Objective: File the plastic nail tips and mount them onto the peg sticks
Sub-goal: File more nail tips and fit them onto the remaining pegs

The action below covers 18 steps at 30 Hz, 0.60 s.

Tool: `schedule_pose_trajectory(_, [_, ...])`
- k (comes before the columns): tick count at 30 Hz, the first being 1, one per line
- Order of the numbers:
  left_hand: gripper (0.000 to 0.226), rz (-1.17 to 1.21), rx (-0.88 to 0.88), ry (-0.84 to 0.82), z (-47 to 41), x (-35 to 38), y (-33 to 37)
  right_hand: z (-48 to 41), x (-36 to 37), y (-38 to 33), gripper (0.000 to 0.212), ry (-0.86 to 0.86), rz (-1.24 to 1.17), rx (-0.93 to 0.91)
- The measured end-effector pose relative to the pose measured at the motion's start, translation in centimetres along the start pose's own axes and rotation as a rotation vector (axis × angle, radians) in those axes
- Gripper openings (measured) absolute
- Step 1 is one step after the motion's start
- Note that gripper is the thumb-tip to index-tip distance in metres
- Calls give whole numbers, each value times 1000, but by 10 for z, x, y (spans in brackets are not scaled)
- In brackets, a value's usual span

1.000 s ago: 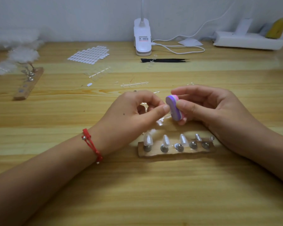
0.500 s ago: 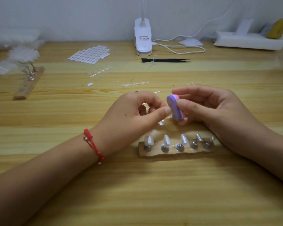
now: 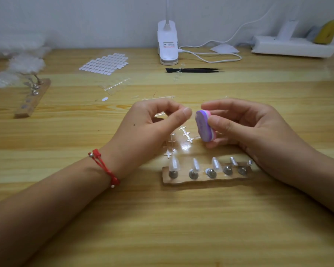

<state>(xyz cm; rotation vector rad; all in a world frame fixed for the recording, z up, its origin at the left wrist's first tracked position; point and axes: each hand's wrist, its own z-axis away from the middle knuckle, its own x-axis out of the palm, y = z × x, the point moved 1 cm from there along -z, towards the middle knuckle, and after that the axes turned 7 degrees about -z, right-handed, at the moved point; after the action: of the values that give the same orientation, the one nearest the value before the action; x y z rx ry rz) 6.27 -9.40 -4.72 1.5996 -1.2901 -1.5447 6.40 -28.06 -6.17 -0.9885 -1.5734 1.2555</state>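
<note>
The right hand [image 3: 255, 130] has its grip clamped on a purple-and-pink buffer block [image 3: 203, 126], thumb on the near side and fingers behind, holding it upright above the table [image 3: 162, 228], just beside the left hand [image 3: 152, 130]. The left grip is closed, thumb tip against forefinger, near the block's purple face but apart from it; whether a clear nail tip sits in that pinch I cannot tell. Nearer the person, a wooden base [image 3: 201, 181] carries 5 metal pegs [image 3: 173, 174], the 3 on the left plainly topped with nail tips [image 3: 174, 163], and clear sprue strips [image 3: 184, 134] lie between base and hands.
</note>
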Motion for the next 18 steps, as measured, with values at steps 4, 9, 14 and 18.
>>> schedule_pose_trajectory(4, [14,-25,6,-61,1,2,1,-2,-3,1,25,22,-75,-8])
schedule_pose_trajectory(9, [13,7,-10,-2,1,0,0,0,-1,0,22,-33,-23,-2])
schedule_pose_trajectory(14, [14,-23,-9,-37,0,2,0,-1,-2,0,26,5,-86,-23])
schedule_pose_trajectory(18, [15,-13,-13,-23,1,1,0,0,-1,-1,22,-37,-82,-3])
